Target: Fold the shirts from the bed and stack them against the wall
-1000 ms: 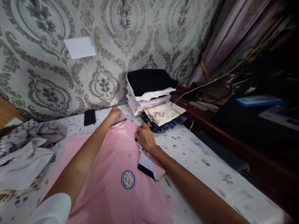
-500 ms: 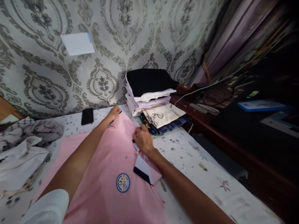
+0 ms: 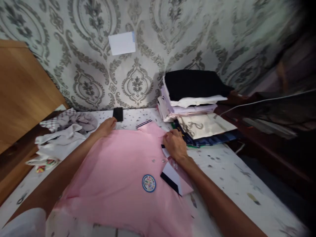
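Note:
A pink polo shirt lies spread on the bed, its collar toward the right and a round colourful badge on the chest. My right hand is closed on the shirt at the shoulder beside the collar. At the shirt's far left corner, my left hand has its fingers curled in at the edge of the cloth; the fingertips are partly hidden. The striped sleeve cuff lies flat between my hands. Just beyond my left hand is a black phone.
A stack of folded clothes stands against the wall at right, with a folded cream garment in front. Crumpled clothes lie at left near a wooden board. A white cable crosses the dark right side.
My left hand has let go of the sleeve cuff and moved left to the shirt's far corner. My right hand stays at the shoulder. The view has swung left.

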The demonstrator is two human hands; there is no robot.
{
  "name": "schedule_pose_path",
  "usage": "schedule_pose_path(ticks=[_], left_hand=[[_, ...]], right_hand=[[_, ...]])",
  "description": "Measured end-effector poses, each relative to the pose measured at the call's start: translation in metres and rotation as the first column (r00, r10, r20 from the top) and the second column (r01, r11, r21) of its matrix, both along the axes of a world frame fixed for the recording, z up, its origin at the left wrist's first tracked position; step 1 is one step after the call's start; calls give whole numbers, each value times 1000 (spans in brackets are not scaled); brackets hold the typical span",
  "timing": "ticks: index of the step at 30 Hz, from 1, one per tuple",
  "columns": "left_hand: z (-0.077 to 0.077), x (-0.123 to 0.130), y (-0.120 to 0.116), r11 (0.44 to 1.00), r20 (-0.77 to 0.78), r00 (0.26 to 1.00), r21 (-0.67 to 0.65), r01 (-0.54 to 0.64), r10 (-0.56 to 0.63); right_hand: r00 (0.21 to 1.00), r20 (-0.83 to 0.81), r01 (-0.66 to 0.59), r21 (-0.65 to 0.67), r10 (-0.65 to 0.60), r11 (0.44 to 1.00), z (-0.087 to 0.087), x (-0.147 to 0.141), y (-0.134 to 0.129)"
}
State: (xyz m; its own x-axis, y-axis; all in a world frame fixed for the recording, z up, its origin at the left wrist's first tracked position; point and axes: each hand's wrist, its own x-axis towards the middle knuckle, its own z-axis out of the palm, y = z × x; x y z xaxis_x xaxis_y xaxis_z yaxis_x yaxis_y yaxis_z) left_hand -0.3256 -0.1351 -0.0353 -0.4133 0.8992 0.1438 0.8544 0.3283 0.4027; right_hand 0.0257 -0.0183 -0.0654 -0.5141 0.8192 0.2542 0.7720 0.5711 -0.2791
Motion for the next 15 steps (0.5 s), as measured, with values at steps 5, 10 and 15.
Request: schedule_pose_path(ticks=[5, 10, 15], left_hand=[[-3, -47, -72, 970, -38, 970, -35, -241, 240], [-17, -52, -75, 971, 29, 972, -67, -231, 233], [-19, -54, -71, 979, 110, 974, -64, -193, 199]], right_hand=[[997, -25, -76, -113, 74, 991, 9, -51, 37], [998, -57, -10, -213, -3, 977, 7, -107, 65], [980, -180, 21, -329, -84, 944, 5, -116, 81]])
